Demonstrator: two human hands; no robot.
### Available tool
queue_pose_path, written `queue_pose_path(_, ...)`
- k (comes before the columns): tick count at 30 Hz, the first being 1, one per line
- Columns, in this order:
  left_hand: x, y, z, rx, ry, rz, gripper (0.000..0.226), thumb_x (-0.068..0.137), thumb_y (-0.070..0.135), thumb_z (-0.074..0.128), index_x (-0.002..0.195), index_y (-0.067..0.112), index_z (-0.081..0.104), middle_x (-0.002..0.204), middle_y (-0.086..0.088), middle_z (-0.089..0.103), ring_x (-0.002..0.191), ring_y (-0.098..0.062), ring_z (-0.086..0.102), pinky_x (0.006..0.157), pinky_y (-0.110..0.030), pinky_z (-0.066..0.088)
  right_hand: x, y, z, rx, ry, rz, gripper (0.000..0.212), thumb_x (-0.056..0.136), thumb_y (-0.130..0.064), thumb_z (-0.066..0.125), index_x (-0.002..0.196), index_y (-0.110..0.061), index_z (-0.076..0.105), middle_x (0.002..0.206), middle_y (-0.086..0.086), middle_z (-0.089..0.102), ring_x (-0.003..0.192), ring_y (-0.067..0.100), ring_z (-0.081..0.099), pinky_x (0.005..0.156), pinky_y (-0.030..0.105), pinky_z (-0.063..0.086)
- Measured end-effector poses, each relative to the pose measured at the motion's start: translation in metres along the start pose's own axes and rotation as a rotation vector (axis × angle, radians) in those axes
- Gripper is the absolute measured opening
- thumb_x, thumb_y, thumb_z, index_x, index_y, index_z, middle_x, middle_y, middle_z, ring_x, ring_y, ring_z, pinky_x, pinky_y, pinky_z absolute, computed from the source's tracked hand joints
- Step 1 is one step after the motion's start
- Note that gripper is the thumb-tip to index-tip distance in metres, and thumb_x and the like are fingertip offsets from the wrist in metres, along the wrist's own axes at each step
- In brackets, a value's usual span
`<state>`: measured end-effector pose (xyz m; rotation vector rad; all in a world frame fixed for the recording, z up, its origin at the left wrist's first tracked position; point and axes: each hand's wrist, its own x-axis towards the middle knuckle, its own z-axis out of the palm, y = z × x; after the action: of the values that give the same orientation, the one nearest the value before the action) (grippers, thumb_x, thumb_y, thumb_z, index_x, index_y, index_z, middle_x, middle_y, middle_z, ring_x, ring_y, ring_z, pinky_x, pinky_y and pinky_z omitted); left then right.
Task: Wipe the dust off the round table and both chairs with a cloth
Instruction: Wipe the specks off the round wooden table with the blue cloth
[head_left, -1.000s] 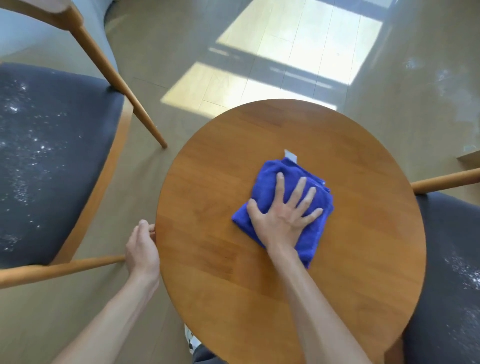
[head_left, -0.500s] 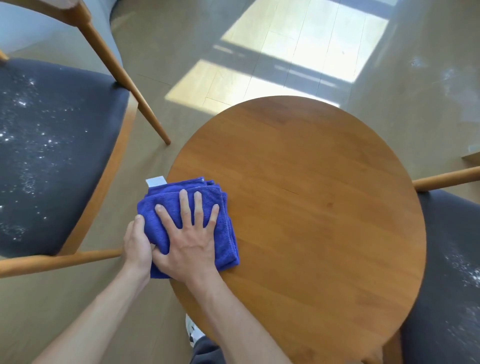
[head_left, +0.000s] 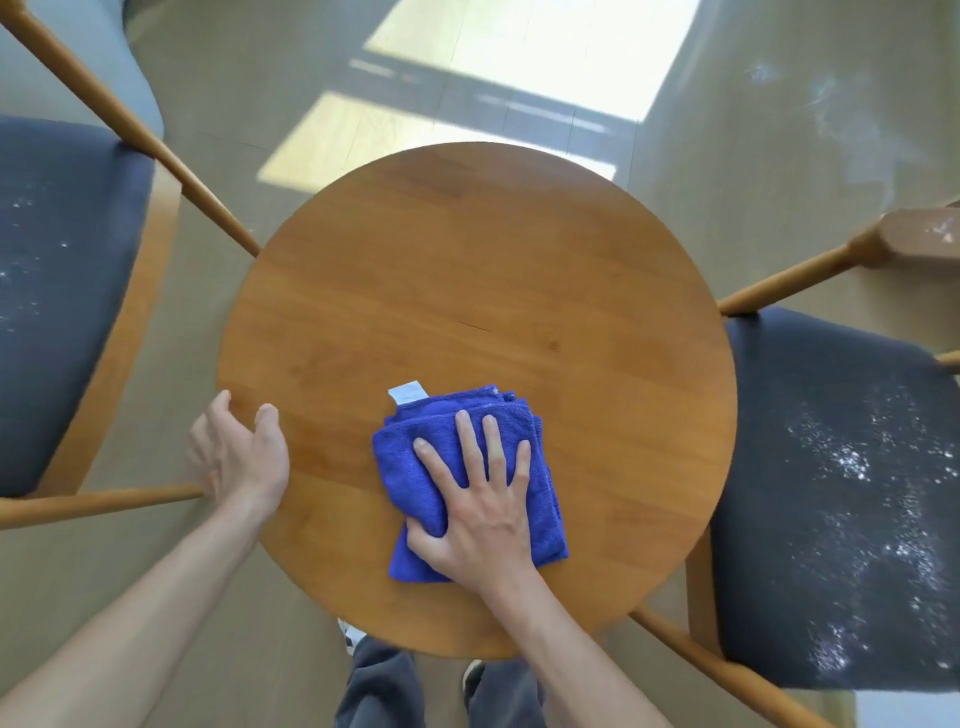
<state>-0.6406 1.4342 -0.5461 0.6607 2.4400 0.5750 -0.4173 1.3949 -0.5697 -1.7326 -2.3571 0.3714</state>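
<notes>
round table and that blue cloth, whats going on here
A person is wiping the round table with a folded blue cloth, pressing it flat under the right hand. The left hand grips the table's edge. The tabletop shows no dust, but the left chair and right chair have white dust on their dark seats.

Your view bright with daylight, sun patches on the floor (head_left: 509, 62) ahead, wide-angle bending and slight blur at the edges.
</notes>
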Motion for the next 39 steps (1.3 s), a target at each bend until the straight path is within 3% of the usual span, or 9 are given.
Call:
queue_pose_path(4, -0.004, 0.002, 0.0, -0.018, -0.007, -0.003, 0.058, 0.097, 0.04, 0.04, 0.148, 0.017, 0.025, 0.156, -0.01, 0.02, 0.143, -0.031, 0.017, 0.116, -0.047, 0.015, -0.033, 0.065, -0.024, -0.111, 0.014, 0.119, 0.075, 0.069, -0.06, 0.06, 0.138, -0.034, 0.051, 0.155, 0.012, 0.031, 0.144, 0.037, 0.023, 0.109, 0.068, 0.018)
queue_pose_path(9, -0.002, 0.001, -0.008, -0.195, 0.027, -0.089, 0.057, 0.096, 0.041, 0.04, 0.148, 0.018, 0.029, 0.154, -0.003, 0.033, 0.139, -0.026, 0.031, 0.11, -0.037, 0.022, -0.062, 0.121, -0.045, -0.202, -0.008, 0.322, 0.08, 0.072, -0.068, 0.049, 0.141, -0.027, 0.049, 0.157, 0.013, 0.027, 0.145, 0.037, 0.021, 0.11, 0.067, 0.015)
queue_pose_path(17, -0.003, -0.005, -0.014, -0.448, -0.051, -0.145, 0.058, 0.095, 0.043, 0.042, 0.147, 0.023, 0.03, 0.154, 0.002, 0.031, 0.138, -0.018, 0.032, 0.111, -0.035, 0.026, -0.066, 0.088, -0.032, -0.214, 0.001, 0.485, 0.086, 0.074, -0.075, 0.04, 0.146, -0.027, 0.041, 0.158, 0.014, 0.023, 0.144, 0.041, 0.018, 0.107, 0.071, 0.016)
queue_pose_path(26, 0.004, -0.015, -0.023, -0.564, -0.093, -0.133, 0.055, 0.09, 0.046, 0.038, 0.14, 0.023, 0.041, 0.142, 0.004, 0.045, 0.13, -0.015, 0.041, 0.112, -0.039, 0.032, -0.062, -0.054, 0.019, -0.08, -0.026, 0.26, 0.095, 0.061, -0.078, 0.056, 0.144, -0.034, 0.041, 0.158, 0.014, 0.024, 0.145, 0.042, 0.015, 0.11, 0.07, 0.009)
queue_pose_path(31, 0.012, -0.021, -0.016, -0.537, -0.039, -0.078, 0.048, 0.097, 0.037, 0.042, 0.139, 0.014, 0.044, 0.141, -0.003, 0.048, 0.129, -0.017, 0.044, 0.11, -0.031, 0.032, -0.031, -0.112, 0.033, 0.037, -0.074, 0.101, 0.093, 0.059, -0.071, 0.059, 0.144, -0.038, 0.039, 0.16, 0.012, 0.018, 0.147, 0.04, 0.01, 0.111, 0.07, 0.006)
queue_pose_path(39, 0.005, -0.001, 0.001, -0.131, 0.043, 0.076, 0.056, 0.091, 0.041, 0.04, 0.143, 0.018, 0.037, 0.15, -0.011, 0.031, 0.137, -0.027, 0.028, 0.11, -0.04, 0.022, -0.036, -0.102, 0.038, 0.126, -0.055, -0.007, 0.087, 0.064, -0.061, 0.062, 0.144, -0.039, 0.038, 0.162, 0.004, 0.012, 0.149, 0.032, 0.007, 0.114, 0.064, 0.007)
